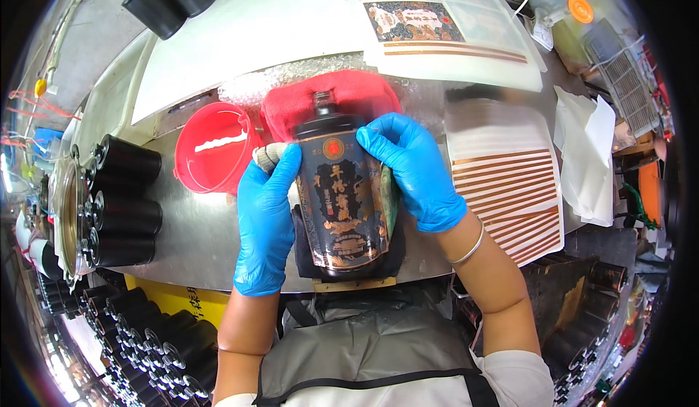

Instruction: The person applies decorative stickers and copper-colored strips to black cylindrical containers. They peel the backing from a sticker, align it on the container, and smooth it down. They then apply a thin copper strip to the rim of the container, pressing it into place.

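A black bottle point(326, 123) lies on a dark cloth pad point(306, 258) at the bench's near edge, its neck pointing away from me. Spread over its front is a dark label point(341, 203) with copper-coloured print and a red-orange round emblem. My left hand point(266, 218), in a blue glove, has its thumb against the label's upper left edge; a beige covering shows on one finger. My right hand point(411, 170), also gloved, pinches the upper right corner. Beside it, a greenish cloth point(389, 199) is partly hidden. A folded red towel point(320, 87) lies beyond the bottle.
A red bucket point(211, 148) stands left of the towel. Several black bottles point(125, 218) lie at the left. Copper-coloured strips point(506, 196) rest on a white sheet at the right. Further dark labels point(411, 21) lie at the back. Many bottles point(160, 334) stand low at the left.
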The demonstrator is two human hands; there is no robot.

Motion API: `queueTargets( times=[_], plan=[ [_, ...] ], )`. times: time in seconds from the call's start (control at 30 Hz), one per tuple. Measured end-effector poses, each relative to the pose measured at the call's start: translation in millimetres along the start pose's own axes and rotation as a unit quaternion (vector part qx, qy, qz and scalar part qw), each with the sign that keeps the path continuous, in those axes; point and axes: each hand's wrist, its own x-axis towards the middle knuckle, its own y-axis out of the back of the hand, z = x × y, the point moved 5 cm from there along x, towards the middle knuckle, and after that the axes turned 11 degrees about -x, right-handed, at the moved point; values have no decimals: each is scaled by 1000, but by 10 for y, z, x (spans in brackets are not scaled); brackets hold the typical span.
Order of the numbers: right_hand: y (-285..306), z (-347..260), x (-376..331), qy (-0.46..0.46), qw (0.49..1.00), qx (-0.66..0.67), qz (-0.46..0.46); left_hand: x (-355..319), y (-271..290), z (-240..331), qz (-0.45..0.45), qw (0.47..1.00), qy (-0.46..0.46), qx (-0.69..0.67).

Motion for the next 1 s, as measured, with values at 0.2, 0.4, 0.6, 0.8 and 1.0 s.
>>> queueTargets(
  times=[0.2,0.4,0.6,0.8,1.0],
  plan=[
    [8,36,16,-22,1000,19,-2,3,-27,-25,17,1000,-11,-16],
    [79,67,70,-40,999,-15,22,61,90,-96,13,999,-37,29],
    [148,218,-138,24,983,-167,-68,-402,-95,-119,-137,945,-137,262],
    [170,556,-46,-32,983,-181,-13,-649,216,-401,-115,933,36,339],
    [169,244,-431,113,937,-295,-151,-830,270,-388,-174,881,-86,430]
  ],
)
